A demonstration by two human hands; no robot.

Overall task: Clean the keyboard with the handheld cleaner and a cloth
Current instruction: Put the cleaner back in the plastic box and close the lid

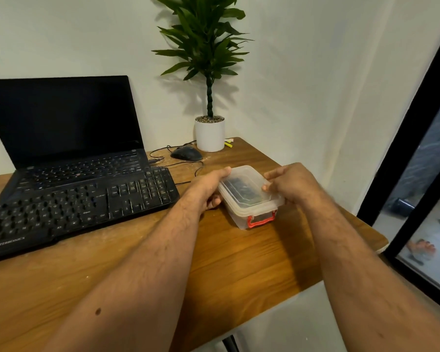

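Both hands, left (208, 189) and right (290, 184), grip a clear plastic box (249, 199), centre frame; black keyboard (74, 209) reads "ZEBRONICS".

The black keyboard (69, 209) lies flat on the wooden surface (239, 262), angled so its near-left corner runs off the left edge of the view. It sits right in front of the laptop, with its far edge overlapping the laptop's base. Pale lettering shows on its front lip, and the keys look dusty, with light specks across them. Its number pad end points toward the clear plastic box (249, 199), which stands just beside it to the right. That box has a see-through lid, a red latch on the near end, and something dark inside, too blurred to make out.
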